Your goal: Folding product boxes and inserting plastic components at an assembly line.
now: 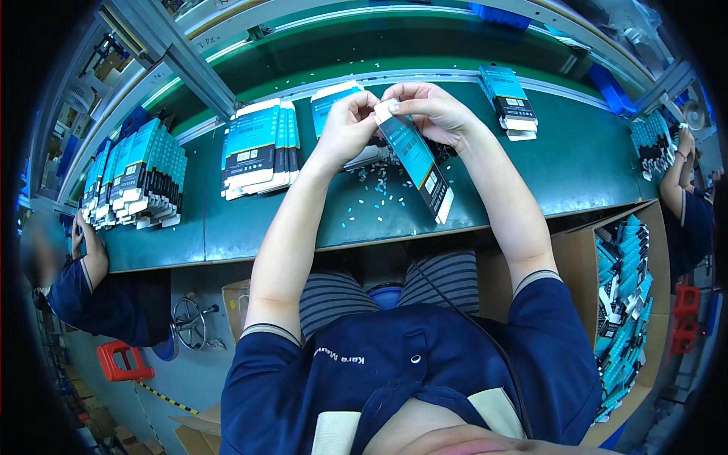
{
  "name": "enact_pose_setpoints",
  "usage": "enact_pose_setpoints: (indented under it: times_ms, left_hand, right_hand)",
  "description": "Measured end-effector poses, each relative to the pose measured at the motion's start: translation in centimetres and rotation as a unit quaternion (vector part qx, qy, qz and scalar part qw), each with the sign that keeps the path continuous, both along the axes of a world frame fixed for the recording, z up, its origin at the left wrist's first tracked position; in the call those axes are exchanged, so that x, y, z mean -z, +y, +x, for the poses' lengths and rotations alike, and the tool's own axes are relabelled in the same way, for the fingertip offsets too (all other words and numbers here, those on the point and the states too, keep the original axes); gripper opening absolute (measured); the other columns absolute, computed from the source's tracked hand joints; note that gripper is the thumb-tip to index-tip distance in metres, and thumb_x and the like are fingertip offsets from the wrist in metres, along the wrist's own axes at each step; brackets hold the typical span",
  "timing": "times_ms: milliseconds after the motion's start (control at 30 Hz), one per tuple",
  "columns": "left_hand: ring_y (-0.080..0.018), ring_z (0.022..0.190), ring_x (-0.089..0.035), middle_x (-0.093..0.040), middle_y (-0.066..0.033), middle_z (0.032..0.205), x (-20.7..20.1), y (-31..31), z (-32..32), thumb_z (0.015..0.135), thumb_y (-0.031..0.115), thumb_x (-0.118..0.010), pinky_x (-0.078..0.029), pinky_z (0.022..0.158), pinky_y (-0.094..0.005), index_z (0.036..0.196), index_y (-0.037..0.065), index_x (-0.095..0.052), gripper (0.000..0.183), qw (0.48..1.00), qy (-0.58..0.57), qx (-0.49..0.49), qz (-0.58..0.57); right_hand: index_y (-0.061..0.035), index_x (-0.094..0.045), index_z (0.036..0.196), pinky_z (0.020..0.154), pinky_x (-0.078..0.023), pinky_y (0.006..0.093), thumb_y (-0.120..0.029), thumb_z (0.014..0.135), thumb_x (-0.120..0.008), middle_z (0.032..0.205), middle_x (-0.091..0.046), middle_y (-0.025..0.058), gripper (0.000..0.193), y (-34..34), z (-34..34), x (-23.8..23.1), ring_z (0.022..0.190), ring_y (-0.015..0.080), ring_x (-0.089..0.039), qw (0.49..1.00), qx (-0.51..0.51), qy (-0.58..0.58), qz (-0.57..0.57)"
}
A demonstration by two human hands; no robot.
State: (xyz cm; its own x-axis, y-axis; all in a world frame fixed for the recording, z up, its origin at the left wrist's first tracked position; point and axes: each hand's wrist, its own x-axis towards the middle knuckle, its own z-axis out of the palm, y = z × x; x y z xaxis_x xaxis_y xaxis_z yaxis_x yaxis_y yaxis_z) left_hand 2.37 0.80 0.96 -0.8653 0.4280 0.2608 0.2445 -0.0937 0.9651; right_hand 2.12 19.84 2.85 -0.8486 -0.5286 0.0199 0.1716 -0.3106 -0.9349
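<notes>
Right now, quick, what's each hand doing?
Left hand: closed, pinching the box near its upper end.
Right hand: closed, pinching that same end.

Green tabletop (576, 171) left open to the right of the right hand (432, 112), in front of the right carton stack (509, 98); a lane is also left between the left carton stack (258, 148) and the far-left carton pile (144, 171). Centre is blocked by the left hand (349, 129), right hand and held carton (415, 158), near scattered scraps (381, 186); off the near right edge, reach is obstructed by a filled cardboard box (574, 262)
</notes>
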Motion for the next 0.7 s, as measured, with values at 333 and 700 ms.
enact_pose_setpoints:
  times_ms: [333,700]
  left_hand:
    - [-0.0080,0.074,-0.060,-0.065,-0.0045,0.088,-1.3,0.6,1.2,0.089,0.015,-0.064,-0.054,0.068,-0.0236,0.109,-0.001,-0.064,0.025,0.991,-0.094,-0.001,0.097]
    - [-0.0050,0.072,-0.057,-0.063,-0.0026,0.083,-0.2,-0.2,0.3,0.088,0.011,-0.063,-0.046,0.063,-0.0195,0.093,0.000,-0.063,0.011,1.000,-0.005,-0.002,0.011]
  right_hand:
    - [-0.0056,-0.063,0.097,0.077,-0.052,0.0278,-0.011,0.081,-0.071,0.088,-0.065,0.0040,0.019,0.8,0.1,-0.6,0.083,0.0120,-0.063,0.999,-0.001,0.033,-0.038]
    - [-0.0040,-0.064,0.096,0.078,-0.051,0.0276,-0.008,0.080,-0.073,0.089,-0.066,0.0048,0.019,0.1,-0.2,0.2,0.082,0.0123,-0.063,1.000,-0.020,0.018,-0.015]
